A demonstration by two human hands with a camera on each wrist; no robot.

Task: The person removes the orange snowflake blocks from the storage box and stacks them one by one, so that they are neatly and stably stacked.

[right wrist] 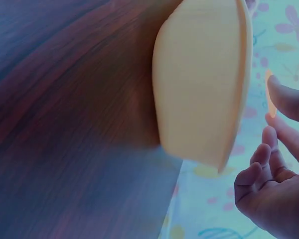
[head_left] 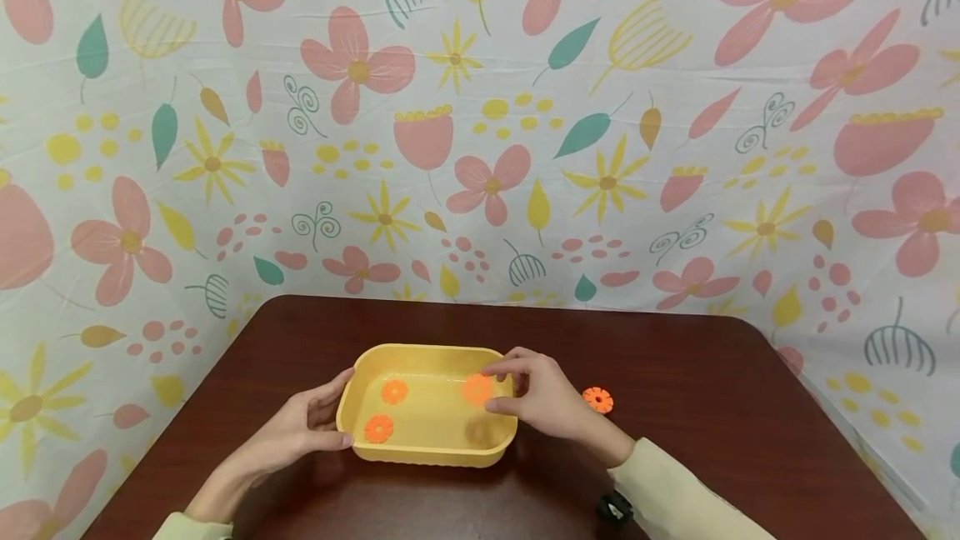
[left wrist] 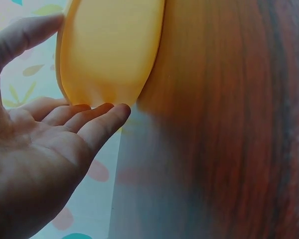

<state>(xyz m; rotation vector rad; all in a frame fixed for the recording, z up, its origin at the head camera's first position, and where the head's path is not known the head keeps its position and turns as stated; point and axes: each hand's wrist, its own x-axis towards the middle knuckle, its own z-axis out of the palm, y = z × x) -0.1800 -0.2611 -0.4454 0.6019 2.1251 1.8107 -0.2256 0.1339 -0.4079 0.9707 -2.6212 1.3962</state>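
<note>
A yellow plastic basin (head_left: pixel 420 455) with rounded corners stands on the table. At its left end my left hand (head_left: pixel 288 432) touches it, thumb at the front corner and extended fingers along the end wall. My right hand (head_left: pixel 551 398) pinches an orange notched disc (head_left: pixel 477 390) between thumb and index finger over the basin's right part. In the right wrist view this disc (right wrist: pixel 271 94) shows edge-on above the rim. Inside the basin, towards the left, lie two more orange discs, one farther back (head_left: pixel 394 392) and the other nearer the front (head_left: pixel 378 429).
One orange disc (head_left: pixel 597 399) lies on the dark brown table (head_left: pixel 675 365), right of the basin and beyond my right forearm. A small black object (head_left: pixel 615 509) shows beside the right sleeve (head_left: pixel 675 490). Flower-printed cloth (head_left: pixel 487 107) hangs behind the table.
</note>
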